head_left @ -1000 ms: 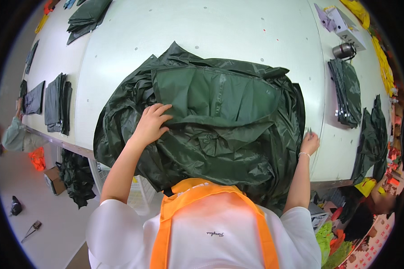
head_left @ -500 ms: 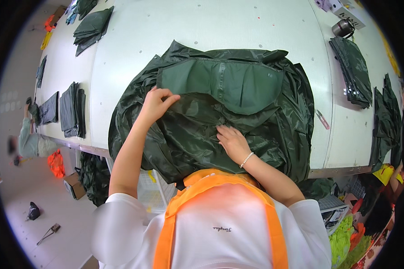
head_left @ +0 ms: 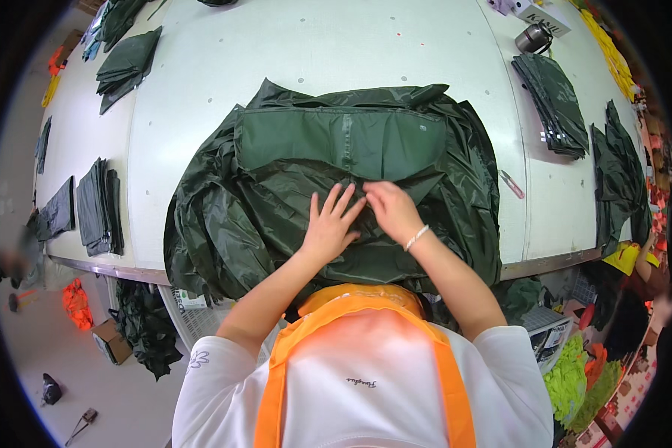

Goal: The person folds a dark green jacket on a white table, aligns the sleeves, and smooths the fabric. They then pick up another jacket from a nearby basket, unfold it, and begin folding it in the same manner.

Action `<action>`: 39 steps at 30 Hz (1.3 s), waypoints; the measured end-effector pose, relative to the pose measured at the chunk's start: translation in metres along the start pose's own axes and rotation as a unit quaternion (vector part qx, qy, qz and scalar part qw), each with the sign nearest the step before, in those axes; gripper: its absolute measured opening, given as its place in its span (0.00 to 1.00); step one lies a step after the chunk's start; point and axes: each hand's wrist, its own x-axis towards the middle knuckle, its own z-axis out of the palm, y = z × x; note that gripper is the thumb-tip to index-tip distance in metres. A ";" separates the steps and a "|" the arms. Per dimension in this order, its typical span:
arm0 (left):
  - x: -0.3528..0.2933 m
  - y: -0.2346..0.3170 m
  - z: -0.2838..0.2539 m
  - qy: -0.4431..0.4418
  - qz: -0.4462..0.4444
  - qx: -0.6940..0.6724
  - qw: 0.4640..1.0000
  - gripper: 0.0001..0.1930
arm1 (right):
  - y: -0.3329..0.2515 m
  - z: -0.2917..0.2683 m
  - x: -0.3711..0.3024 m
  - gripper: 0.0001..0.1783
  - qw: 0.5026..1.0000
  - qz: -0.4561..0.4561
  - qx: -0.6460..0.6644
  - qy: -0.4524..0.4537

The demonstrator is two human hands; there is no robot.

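A dark green, shiny waterproof garment lies bunched on the table in front of me. Across its upper part is a smoother matte green panel with a taped seam down its middle. My left hand rests on the shiny cloth just below that panel, fingers spread and stretched out. Close beside it, my right hand has its fingers curled together, pinching the cloth near the panel's lower edge. The fingertips of both hands nearly meet. Exactly which fold the right fingers grip is partly hidden.
Folded dark green stacks lie on the white table at left and right. Small pink-handled snips sit right of the garment. A metal flask stands at the far right. Another person is at the right edge.
My left hand has left the panel's left edge and come right and down to the middle, its fingers now spread. My right hand has moved up slightly, fingers drawn together. The whole view has shifted.
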 end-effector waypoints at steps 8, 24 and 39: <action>-0.024 -0.026 0.000 -0.006 -0.057 -0.111 0.992 0.28 | 0.092 -0.032 0.045 0.14 0.878 0.327 0.300 0.182; 0.053 -0.058 -0.054 0.427 -0.248 -0.314 0.811 0.19 | 0.001 -0.025 0.049 0.20 0.974 0.054 0.107 0.190; 0.060 -0.058 0.022 -0.003 -0.079 -0.170 0.982 0.21 | -0.009 0.000 -0.035 0.37 0.936 -0.144 -0.264 -0.184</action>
